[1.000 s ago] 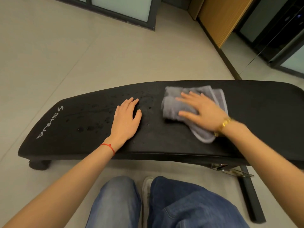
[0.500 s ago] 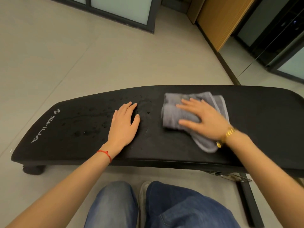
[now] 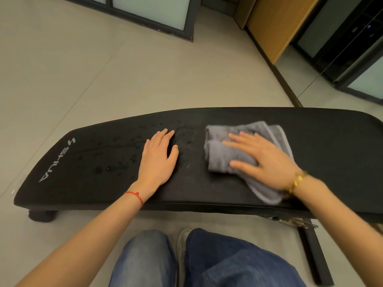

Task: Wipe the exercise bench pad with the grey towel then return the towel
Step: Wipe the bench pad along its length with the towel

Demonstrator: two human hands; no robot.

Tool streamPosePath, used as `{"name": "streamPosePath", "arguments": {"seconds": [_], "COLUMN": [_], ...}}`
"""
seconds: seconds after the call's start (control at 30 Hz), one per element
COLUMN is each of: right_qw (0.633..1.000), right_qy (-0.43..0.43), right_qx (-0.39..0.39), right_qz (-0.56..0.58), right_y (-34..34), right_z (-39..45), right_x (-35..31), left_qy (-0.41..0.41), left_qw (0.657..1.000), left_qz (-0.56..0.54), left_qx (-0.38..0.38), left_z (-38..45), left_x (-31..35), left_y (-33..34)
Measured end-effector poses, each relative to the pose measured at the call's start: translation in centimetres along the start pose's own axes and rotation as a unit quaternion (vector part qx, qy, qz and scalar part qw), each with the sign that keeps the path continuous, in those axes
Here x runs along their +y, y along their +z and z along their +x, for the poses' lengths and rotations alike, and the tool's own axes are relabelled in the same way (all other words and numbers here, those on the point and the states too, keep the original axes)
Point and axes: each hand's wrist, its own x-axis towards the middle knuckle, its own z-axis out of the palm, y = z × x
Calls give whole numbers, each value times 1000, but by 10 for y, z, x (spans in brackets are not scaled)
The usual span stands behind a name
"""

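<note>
The right hand (image 3: 267, 160) presses flat, fingers straight, on the folded grey terry towel (image 3: 228, 150) atop the black padded exercise bench pad (image 3: 331, 154); at nine o'clock, the left hand (image 3: 158, 160) rests released among water droplets (image 3: 112, 167).

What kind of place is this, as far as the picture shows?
Probably a home workout room or a small gym, indoors. A black padded exercise bench stands low on a pale tiled floor, with frosted glass doors and a wooden panel behind it.
</note>
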Motion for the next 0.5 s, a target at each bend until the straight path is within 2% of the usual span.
{"name": "streamPosePath", "arguments": {"seconds": [0.07,0.17,0.23,0.37,0.43,0.5], "right_qw": [998,990,994,996,994,995], "right_qy": [65,124,91,-64,-90,-81], "right_qx": [22,-5,-11,-21,-53,-60], "right_qz": [-16,-62,-68,-53,-30,3], "right_y": [-5,6,17,27,18,6], "right_z": [44,97,93,10,-15,-1], "right_x": [26,33,12,-39,-39,-20], "left_qy": [0,-1,1,5,3,2], "left_qw": [1000,1000,1000,1000,1000,1000], "left_qz": [3,4,6,5,5,7], "left_qx": [-3,-3,-3,-1,-1,-1], "left_z": [0,0,0,1,1,0], "left_x": [0,1,0,-2,-2,-1], "left_y": [-1,-1,0,1,1,1]}}
